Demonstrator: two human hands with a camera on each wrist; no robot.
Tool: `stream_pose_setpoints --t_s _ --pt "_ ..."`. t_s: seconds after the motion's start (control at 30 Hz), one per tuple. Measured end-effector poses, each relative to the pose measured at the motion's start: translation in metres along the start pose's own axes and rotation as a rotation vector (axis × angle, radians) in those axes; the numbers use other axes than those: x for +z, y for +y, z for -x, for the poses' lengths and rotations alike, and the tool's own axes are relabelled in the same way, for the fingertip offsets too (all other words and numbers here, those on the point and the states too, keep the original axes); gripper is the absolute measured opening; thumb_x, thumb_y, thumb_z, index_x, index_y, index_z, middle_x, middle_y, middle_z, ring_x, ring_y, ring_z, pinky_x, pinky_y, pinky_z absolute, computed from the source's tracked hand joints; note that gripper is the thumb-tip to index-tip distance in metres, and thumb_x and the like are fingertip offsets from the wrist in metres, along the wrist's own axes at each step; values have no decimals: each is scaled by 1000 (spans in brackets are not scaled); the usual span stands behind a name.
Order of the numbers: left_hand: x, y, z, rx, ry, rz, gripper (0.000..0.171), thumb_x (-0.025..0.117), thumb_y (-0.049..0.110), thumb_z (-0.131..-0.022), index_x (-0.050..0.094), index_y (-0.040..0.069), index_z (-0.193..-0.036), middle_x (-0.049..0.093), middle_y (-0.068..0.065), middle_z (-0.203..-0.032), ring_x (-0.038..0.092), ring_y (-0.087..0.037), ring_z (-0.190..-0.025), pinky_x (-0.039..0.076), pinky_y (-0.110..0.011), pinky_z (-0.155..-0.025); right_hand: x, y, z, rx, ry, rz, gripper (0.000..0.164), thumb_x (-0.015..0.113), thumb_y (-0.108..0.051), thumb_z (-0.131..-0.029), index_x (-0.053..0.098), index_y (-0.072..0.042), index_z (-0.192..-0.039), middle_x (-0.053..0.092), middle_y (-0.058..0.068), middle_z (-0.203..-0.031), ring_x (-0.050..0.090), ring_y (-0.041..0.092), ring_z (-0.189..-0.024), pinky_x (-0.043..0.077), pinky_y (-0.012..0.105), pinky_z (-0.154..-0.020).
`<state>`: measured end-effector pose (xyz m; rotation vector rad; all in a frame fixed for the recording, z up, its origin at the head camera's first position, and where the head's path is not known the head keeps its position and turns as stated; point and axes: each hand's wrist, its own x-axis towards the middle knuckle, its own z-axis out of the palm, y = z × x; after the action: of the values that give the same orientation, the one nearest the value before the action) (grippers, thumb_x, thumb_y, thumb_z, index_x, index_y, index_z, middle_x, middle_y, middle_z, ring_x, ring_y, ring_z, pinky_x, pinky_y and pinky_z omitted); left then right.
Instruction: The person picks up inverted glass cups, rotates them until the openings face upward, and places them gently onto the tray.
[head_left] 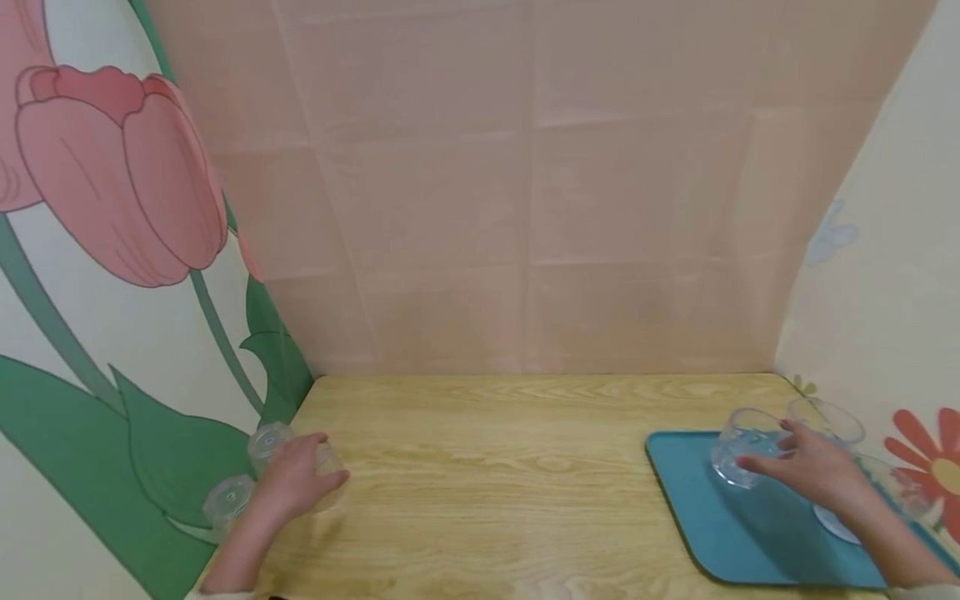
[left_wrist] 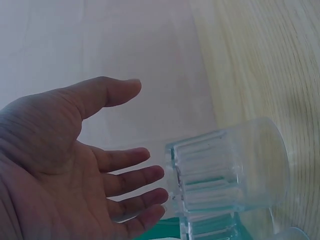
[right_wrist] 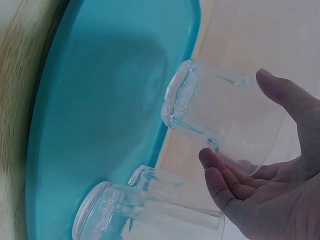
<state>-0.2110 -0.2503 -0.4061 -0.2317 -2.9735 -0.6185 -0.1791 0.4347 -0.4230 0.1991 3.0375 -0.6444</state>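
Observation:
At the right, my right hand [head_left: 817,467] holds a clear glass [right_wrist: 225,115] between thumb and curled fingers near its rim. The glass, base down, is over the blue tray [right_wrist: 100,100], which carries a shadow. Two more clear glasses stand on the tray beside it, one showing as a stemless tumbler [right_wrist: 150,212]. At the left, my left hand [head_left: 292,483] is loosely spread, palm visible and holding nothing in the left wrist view. Just past its fingertips stands an upside-down clear glass [left_wrist: 225,170]. Other overturned glasses [head_left: 228,498] are beside that hand.
A wood-grain table [head_left: 480,492] spans the space between the hands. Behind it hangs a pinkish sheet [head_left: 525,208]. A tulip-painted wall [head_left: 120,183] closes the left side, and a wall with a red flower [head_left: 930,450] closes the right.

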Motion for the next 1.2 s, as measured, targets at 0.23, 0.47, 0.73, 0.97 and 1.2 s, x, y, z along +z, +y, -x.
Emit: stream_pose_setpoints --t_s 0.23,0.47,0.73,0.97,1.2 --pt "1 -8 -3 16 -3 20 68 79 28 -85 52 -14 -131 57 -36 -128 47 -56 -125 36 -65 -106 3 1 -1 9 1 14 116 71 -59 -88 17 30 -140 53 47 -121 57 61 -101 51 64 -75" --pt "1 -13 -7 -6 9 4 68 79 30 -84 53 -13 -130 62 -31 -119 47 -56 -121 41 -64 -101 5 6 -3 3 21 43 115 72 -60 -86 23 31 -138 55 46 -118 56 62 -101 49 65 -76" --pt "3 -24 -8 -33 24 -40 72 79 30 -84 50 -16 -131 52 -39 -130 40 -62 -125 36 -69 -104 8 5 -13 -11 24 67 115 73 -62 -84 27 30 -136 55 46 -117 56 62 -102 49 66 -78" --pt "5 -32 -9 -64 -15 -29 78 78 32 -85 45 -17 -137 45 -43 -136 36 -64 -128 36 -71 -104 11 4 -16 -10 5 69 115 73 -62 -83 27 31 -135 55 47 -118 54 63 -104 48 67 -80" --pt "8 -35 -11 -84 -42 -20 83 77 32 -87 39 -18 -140 38 -46 -139 32 -65 -131 34 -72 -105 10 1 -18 25 -18 72 120 71 -65 -84 23 32 -137 51 49 -121 51 65 -108 47 69 -83"
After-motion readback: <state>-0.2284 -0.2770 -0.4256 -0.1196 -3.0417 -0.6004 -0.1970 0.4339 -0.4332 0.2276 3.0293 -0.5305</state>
